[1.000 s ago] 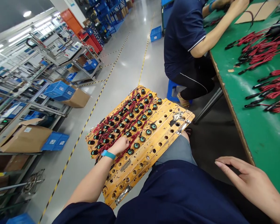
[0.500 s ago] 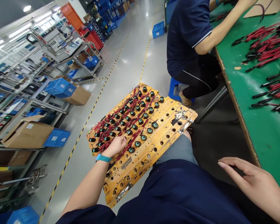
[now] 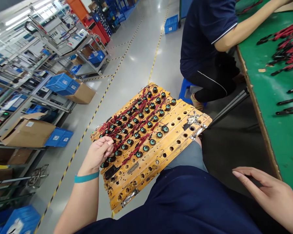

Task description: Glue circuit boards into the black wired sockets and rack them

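Observation:
Across my lap lies a yellow perforated board [image 3: 158, 162] with metal handles. Rows of small round black parts with green faces [image 3: 146, 148] sit in its holes, with red and black wires [image 3: 143, 139] bundled between them. Over the board's left edge, my left hand [image 3: 100, 152] has its fingers pinched closed beside the wires; anything between the fingertips is too small or hidden. My right hand [image 3: 271, 195] is off to the right, below the green table, its fingers stretched out and apart from the thumb, holding nothing.
A co-worker in a dark shirt [image 3: 207, 35] sits on a blue stool [image 3: 184, 89] at the green table [image 3: 266, 97]. Red-and-black wire bundles [image 3: 289, 48] lie on that table. Shelving with boxes and blue bins [image 3: 63, 84] stands along the left, past the floor tape.
My left hand has moved left, from the middle of the wired rows to the board's left edge. The view has shifted slightly; my right hand keeps about the same pose.

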Tool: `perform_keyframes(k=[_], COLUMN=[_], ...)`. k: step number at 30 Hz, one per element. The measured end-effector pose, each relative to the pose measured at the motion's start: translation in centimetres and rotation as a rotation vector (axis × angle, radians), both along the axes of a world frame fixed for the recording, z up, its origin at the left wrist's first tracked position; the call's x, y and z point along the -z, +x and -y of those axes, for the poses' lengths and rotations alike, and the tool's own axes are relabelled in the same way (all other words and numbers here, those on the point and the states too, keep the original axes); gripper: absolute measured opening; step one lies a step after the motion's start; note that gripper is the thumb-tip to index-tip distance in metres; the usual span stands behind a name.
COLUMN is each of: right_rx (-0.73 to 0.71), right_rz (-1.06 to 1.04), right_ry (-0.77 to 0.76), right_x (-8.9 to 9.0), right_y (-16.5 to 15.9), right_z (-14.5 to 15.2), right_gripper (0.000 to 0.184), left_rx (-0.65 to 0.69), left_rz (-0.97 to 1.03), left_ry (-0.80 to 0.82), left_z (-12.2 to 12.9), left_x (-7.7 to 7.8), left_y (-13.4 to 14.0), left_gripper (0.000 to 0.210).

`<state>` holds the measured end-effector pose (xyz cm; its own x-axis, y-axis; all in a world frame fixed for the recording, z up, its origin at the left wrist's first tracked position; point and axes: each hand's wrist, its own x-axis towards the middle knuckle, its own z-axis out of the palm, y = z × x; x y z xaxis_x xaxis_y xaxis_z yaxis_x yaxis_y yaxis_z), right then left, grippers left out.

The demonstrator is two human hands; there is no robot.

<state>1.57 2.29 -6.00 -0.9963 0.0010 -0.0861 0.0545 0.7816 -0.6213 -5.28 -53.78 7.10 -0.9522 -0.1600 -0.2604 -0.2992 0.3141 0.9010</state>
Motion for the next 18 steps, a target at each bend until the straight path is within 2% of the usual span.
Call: perform_keyframes(k=[3,5,7,8,10,12,13,16,18], right_rx=[-0.017,-0.036,-0.038,-0.036,-0.035,-0.055,-0.059,0.040,0.144], right_rz=[0.014,0.003,-0.040,-0.067,-0.118,-0.142,-0.163,-0.226,-0.264], right_ry=[-0.019,-0.034,-0.071,-0.103,-0.185,-0.266,-0.298,-0.336,-0.318], right_x=[0.2,0.5,0.5,0.2,-1.0,-2.9,-4.0,-7.1,-8.4], right_y=[-0.1,-0.3,-0.5,-0.5,-0.4,-0.5,-0.7,-0.5,1.4], right_z=[-0.2,-0.3,0.0,0.3,1.1,2.0,2.3,1.8,0.9], right_gripper=[0.050,0.047,0.043,0.040,0.035,0.030,0.028,0.022,0.019], left_rx=[0.024,0.093,0.199,0.268,0.451,0.700,0.814,1.067,1.180], left_rz=[-0.052,-0.080,-0.089,-0.057,0.088,0.252,0.225,0.103,0.002], left_ry=[0.273,0.376,0.482,0.534,0.562,0.401,0.208,0.048,-0.060], left_z=[-1.8,-3.3,-5.5,-7.0,-11.0,-16.6,-19.9,-29.8,-35.1], left_x=[-2.3,-3.5,-3.8,-3.4,-1.2,2.5,4.7,10.8,13.7], left_y=[1.0,1.5,1.9,2.0,1.8,1.3,0.9,-0.1,-1.2], left_gripper=[0.016,0.013,0.015,0.017,0.020,0.027,0.035,0.021,0.009])
